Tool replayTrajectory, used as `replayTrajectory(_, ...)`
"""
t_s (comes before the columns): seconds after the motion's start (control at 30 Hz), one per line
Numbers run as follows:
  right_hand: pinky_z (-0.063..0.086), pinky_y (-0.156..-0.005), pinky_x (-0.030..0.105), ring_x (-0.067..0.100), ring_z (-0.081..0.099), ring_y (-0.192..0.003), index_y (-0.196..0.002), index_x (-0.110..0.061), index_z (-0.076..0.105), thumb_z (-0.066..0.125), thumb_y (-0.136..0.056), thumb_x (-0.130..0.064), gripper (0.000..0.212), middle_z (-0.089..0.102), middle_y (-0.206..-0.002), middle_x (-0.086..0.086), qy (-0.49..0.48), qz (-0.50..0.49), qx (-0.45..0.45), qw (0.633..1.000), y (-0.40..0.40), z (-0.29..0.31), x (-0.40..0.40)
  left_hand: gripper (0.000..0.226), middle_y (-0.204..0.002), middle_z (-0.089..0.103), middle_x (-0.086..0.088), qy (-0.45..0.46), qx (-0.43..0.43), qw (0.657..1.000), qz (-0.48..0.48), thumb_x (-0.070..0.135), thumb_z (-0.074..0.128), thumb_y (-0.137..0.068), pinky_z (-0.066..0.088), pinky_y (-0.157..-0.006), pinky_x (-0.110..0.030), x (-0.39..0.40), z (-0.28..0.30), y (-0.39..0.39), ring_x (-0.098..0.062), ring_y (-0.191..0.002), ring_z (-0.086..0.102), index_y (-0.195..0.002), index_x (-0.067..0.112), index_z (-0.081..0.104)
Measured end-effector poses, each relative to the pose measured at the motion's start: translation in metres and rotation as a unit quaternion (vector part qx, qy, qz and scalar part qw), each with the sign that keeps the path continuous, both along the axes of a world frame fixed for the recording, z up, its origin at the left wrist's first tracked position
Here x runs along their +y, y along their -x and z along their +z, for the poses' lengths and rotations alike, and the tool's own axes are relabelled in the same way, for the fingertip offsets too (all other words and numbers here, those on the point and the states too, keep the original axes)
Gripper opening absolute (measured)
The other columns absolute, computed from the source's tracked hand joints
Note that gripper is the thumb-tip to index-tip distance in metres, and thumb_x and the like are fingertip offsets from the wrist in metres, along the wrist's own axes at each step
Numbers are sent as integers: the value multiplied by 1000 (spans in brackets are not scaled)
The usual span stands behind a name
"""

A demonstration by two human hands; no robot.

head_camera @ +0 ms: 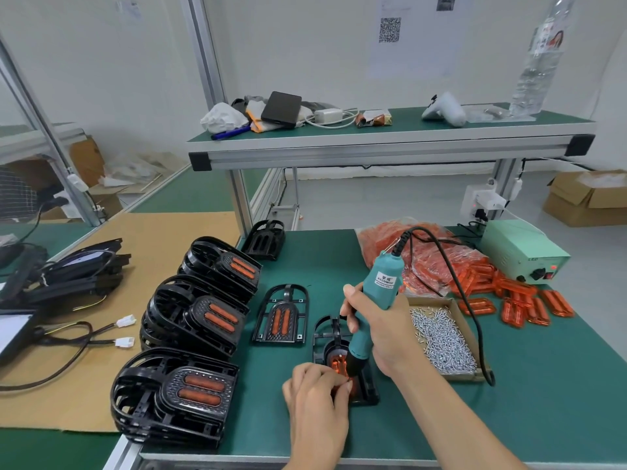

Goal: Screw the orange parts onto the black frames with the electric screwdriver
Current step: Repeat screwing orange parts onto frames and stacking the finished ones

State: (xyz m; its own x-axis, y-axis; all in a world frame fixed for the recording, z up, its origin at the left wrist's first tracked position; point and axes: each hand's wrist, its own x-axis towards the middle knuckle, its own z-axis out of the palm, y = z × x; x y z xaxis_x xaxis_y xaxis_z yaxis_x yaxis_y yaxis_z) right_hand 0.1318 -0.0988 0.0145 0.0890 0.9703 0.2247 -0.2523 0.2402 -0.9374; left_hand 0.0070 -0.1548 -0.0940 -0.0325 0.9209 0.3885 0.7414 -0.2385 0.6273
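My right hand (380, 330) grips a teal electric screwdriver (373, 300), held nearly upright with its black tip down on an orange part (337, 362). That orange part sits in a black frame (325, 337) lying on the green mat in front of me. My left hand (317, 391) has curled fingers that pinch the orange part and the frame's near end just beside the tip. Another black frame with an orange part (281, 315) lies flat to the left.
Three stacks of finished frames (190, 337) stand at the left, beside a lone black frame (266, 239). A cardboard tray of screws (441, 337), loose orange parts (519, 300), a bag of them (424, 252) and the power supply (519, 252) lie right. Cables (68, 334) cross the cardboard sheet.
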Motion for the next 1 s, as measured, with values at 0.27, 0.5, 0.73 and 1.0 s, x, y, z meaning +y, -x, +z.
replayTrajectory(0.27, 47, -54, 31, 21, 51, -50, -68, -23, 66, 78, -86, -38, 26, 69, -75, 15, 2, 4, -21, 1000, 1, -3, 1, 12, -87, 60, 23, -7, 26, 1000, -2, 25, 89, -77, 34, -85, -32, -1, -1, 0, -6, -98, 47, -80, 29, 78)
replayTrajectory(0.5, 48, -57, 32, 21, 52, -51, -70, -21, 66, 77, -88, -39, 28, 70, -77, 16, 0, 28, -46, 999, 4, -5, 1, 18, -85, 59, 23, -16, 31, 999, 7, 22, 93, -72, 38, -82, -35, -3, -3, 3, -8, -95, 49, -77, 30, 78)
replayTrajectory(0.73, 49, -60, 34, 22, 52, -52, -70, -17, 67, 77, -87, -39, 30, 66, -75, 25, -12, 54, -76, 996, 10, -2, -2, 21, -87, 55, 20, -31, 26, 999, 21, 21, 95, -66, 37, -79, -35, -3, -6, 5, -12, -97, 47, -75, 28, 77)
replayTrajectory(1.0, 50, -61, 31, 20, 53, -53, -70, -13, 66, 75, -88, -36, 31, 69, -76, 20, -12, 69, -93, 993, 15, 0, -4, 20, -89, 50, 15, -33, 19, 999, 30, 22, 94, -67, 41, -78, -38, -5, -7, 7, -15, -99, 46, -75, 30, 78)
